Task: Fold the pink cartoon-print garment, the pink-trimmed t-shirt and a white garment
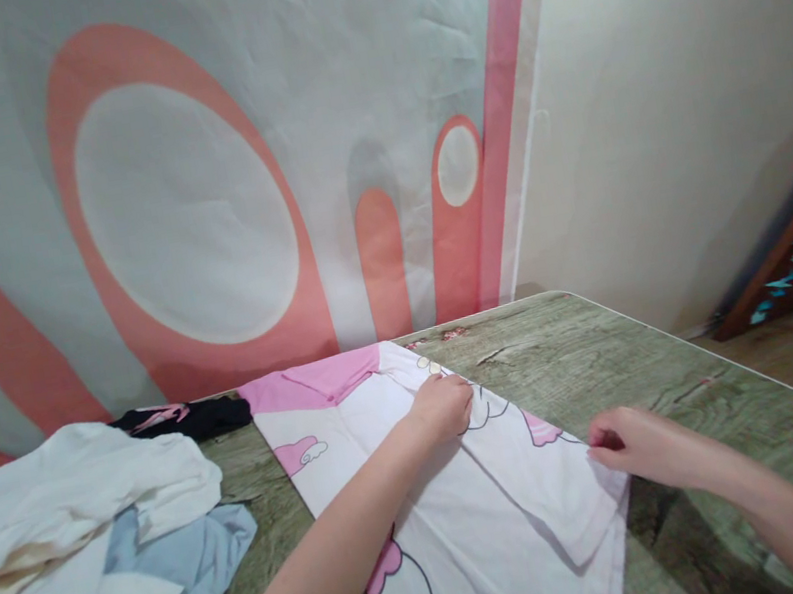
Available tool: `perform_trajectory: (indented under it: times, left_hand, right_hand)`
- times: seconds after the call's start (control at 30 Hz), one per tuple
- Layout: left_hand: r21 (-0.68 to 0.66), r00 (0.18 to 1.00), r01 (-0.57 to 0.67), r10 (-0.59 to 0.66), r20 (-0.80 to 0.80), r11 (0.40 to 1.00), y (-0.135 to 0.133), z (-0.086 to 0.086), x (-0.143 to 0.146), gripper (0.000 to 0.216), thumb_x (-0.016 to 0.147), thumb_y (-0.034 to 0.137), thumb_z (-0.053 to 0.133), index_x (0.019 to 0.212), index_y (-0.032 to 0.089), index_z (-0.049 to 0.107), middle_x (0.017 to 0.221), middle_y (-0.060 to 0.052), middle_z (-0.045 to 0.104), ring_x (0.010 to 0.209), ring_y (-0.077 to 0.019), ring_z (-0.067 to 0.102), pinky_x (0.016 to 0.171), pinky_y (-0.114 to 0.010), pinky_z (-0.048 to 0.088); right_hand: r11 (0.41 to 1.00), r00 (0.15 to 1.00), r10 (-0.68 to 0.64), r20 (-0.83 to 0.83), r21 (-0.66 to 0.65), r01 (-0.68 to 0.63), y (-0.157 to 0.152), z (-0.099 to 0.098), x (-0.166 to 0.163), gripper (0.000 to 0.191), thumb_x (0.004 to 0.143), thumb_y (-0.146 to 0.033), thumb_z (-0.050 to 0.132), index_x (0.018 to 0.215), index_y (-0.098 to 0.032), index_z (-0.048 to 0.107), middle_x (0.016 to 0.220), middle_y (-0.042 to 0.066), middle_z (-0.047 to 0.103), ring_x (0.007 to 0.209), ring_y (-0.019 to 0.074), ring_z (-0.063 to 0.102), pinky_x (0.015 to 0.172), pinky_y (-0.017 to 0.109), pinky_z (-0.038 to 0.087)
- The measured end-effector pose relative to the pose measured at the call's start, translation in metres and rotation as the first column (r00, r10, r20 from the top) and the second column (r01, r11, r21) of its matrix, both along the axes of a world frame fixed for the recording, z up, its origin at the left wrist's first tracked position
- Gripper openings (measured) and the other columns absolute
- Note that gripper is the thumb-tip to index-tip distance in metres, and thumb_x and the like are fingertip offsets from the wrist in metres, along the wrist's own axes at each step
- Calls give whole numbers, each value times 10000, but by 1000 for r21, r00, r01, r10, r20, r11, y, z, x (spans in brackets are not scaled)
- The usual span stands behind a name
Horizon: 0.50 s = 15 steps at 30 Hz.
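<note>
Behind the wood-grained table (636,363) rises a coral-patterned wall (321,76). Over the table, the right hand (634,445) pinches white cloth (512,531); whether the left hand (445,407), fingers curled, grips it, I cannot tell.

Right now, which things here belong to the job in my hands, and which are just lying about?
Part of the job:
White-and-pink cartoon-print garment, with your left hand on it and right hand at its edge
Wood-patterned tabletop beneath

Just lying about:
White clothing
Light blue cloth
Black cloth
</note>
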<state>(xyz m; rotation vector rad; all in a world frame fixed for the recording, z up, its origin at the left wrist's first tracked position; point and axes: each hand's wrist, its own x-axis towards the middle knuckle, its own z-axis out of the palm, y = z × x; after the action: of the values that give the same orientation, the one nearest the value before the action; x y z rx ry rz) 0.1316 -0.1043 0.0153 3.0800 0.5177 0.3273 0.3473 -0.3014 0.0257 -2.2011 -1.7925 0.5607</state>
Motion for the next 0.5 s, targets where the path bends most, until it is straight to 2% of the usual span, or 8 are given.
perform_trajectory:
  times: [0.13, 0.23, 0.37, 0.5]
  left_hand:
    - [-21, 999, -24, 25, 30, 999, -2, -9, 0, 292, 882, 289, 390, 1081, 168, 567, 1134, -103, 574, 1036, -220, 535, 888, -339, 391]
    - [-64, 997, -19, 24, 72, 998, -3, -15, -5, 381, 900, 357, 369, 1201, 160, 497, 1276, -107, 485, 1159, -216, 452, 965, -342, 338]
    - [-118, 994, -15, 27, 103, 993, -2, -20, -10, 415, 930, 358, 298, 1262, 156, 445, 1346, -112, 416, 1246, -203, 355, 1022, -369, 261]
    - [-124, 990, -52, 67, 124, 991, -1, -18, -14, 409, 939, 323, 269, 1289, 165, 411, 1378, -111, 373, 1279, -201, 304, 1036, -392, 226]
  right_hand:
    - [1000, 1000, 13, 26, -1, -13, 2, -5, 5, 169, 662, -192, 471, 575, -164, 614, 534, -4, 607, 515, 132, 512, 484, 217, 292]
    - [1000, 1000, 29, -10, 2, -29, 3, -7, 11, 180, 663, -191, 447, 564, -154, 592, 515, -20, 570, 515, 121, 489, 474, 209, 277]
    - [1000, 996, 13, -85, -27, -15, 4, -9, 21, 174, 668, -207, 450, 583, -145, 588, 541, -21, 566, 541, 122, 490, 483, 205, 294]
    - [999, 999, -37, -29, -24, 36, 4, -7, 18, 137, 676, -219, 481, 617, -156, 587, 569, -2, 597, 551, 135, 512, 505, 217, 319]
